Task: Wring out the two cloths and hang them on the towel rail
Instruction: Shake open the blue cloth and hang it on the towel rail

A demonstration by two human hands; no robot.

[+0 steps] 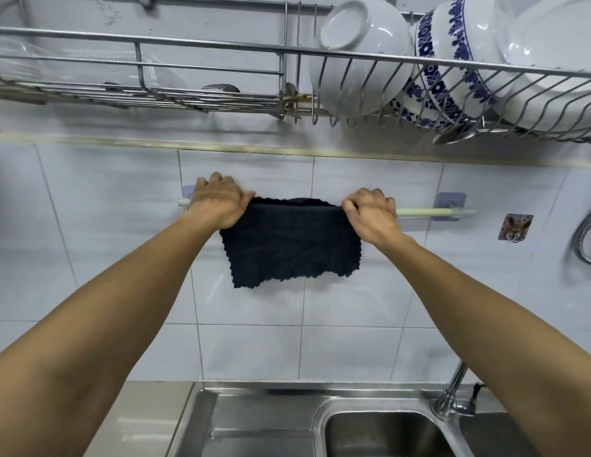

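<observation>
A dark navy cloth (292,245) hangs folded over the pale towel rail (429,212) on the tiled wall, its ragged lower edge loose. My left hand (218,201) pinches the cloth's upper left corner at the rail. At the upper right corner my right hand (371,214) grips the cloth with curled fingers. The rail's left end shows just beyond my left hand, and its right part is bare up to a stick-on bracket (450,206). Only one cloth is in view.
A wire dish rack (221,49) with white and blue-patterned bowls (452,61) runs above the rail. A steel sink (380,433) with a tap (454,390) lies below. An adhesive hook (515,227) and a shower hose (587,239) are on the right wall.
</observation>
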